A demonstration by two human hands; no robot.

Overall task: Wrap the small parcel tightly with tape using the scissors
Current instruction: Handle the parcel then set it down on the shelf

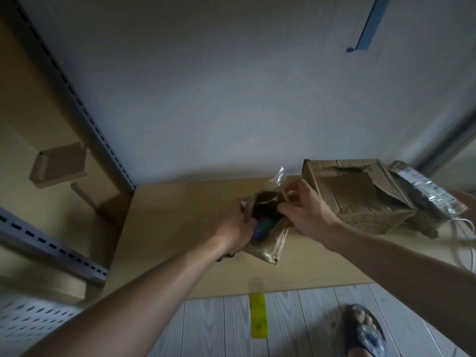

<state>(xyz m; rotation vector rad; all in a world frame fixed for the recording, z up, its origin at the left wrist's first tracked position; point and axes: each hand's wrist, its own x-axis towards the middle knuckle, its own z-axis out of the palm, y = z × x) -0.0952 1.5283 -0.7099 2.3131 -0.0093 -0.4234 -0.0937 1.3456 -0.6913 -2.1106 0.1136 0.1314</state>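
A small brown paper parcel [270,247] lies on the tan table [180,228], its top open with a dark blue item [262,229] inside. My left hand [235,230] grips the parcel's left side. My right hand [306,212] pinches the parcel's upper flap, where a scrap of clear tape or film [277,177] sticks up. A dark object [226,256] peeks from under my left wrist; I cannot tell what it is. No scissors can be made out.
A crumpled cardboard box [360,194] sits right of the parcel, with a plastic-wrapped package [425,194] and a white cable [463,228] beyond. A yellow strip [257,315] hangs off the table's front edge. Metal shelving [51,243] stands at left. A sandalled foot [365,331] is below.
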